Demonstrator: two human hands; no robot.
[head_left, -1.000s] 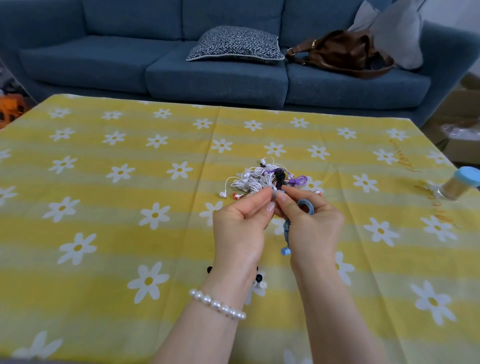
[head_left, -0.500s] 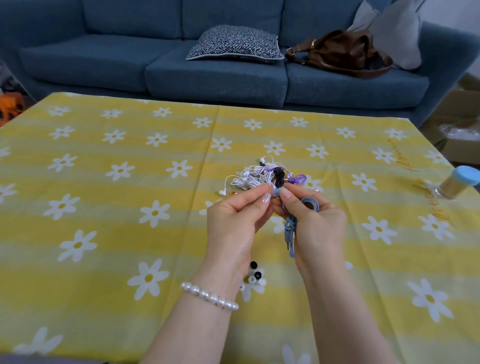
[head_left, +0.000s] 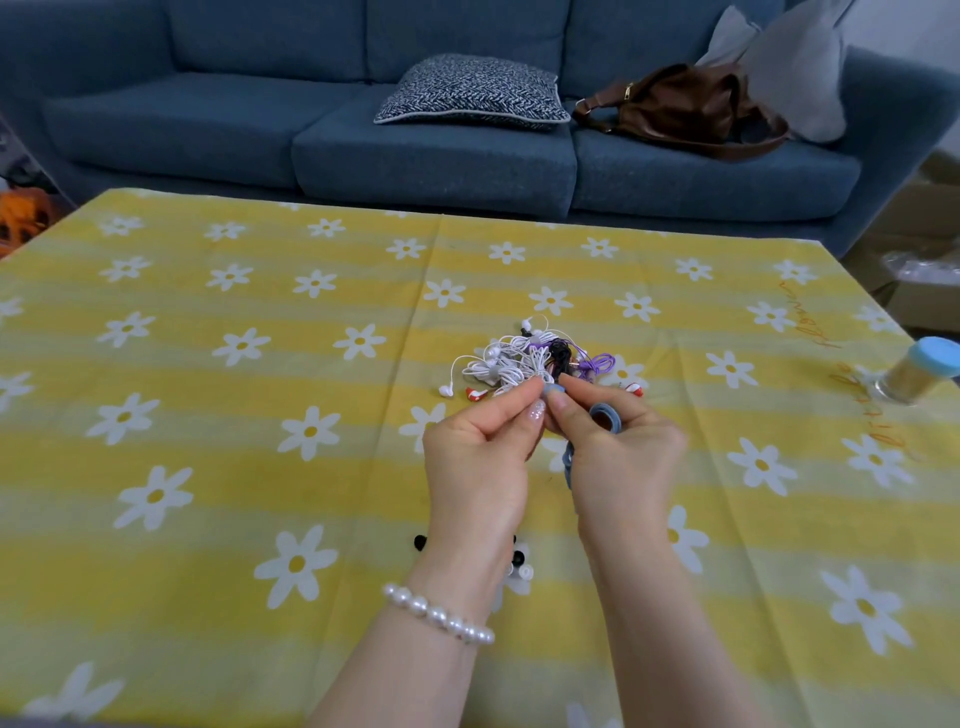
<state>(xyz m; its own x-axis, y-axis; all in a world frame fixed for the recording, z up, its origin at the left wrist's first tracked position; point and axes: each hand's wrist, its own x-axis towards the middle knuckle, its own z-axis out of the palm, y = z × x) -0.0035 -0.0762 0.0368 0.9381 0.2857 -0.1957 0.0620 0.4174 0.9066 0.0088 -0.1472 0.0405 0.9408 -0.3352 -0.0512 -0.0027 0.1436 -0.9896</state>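
The blue earphone cable (head_left: 605, 415) hangs shorter than before; the left hand (head_left: 478, 457) and the right hand (head_left: 623, 457) both pinch its earbud (head_left: 551, 391). The blue-lidded jar (head_left: 919, 371) holds something golden.

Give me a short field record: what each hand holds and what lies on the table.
left hand: raised above the table, pinches the earbud end of the blue-grey earphone cable
right hand: holds the same cable, looped at its fingers, with a strand hanging below
pile of earphones: white, purple and black cords tangled, on the tablecloth just beyond the hands
ear tips: small black and white pieces, under the left wrist
jar: blue lid, at the right table edge
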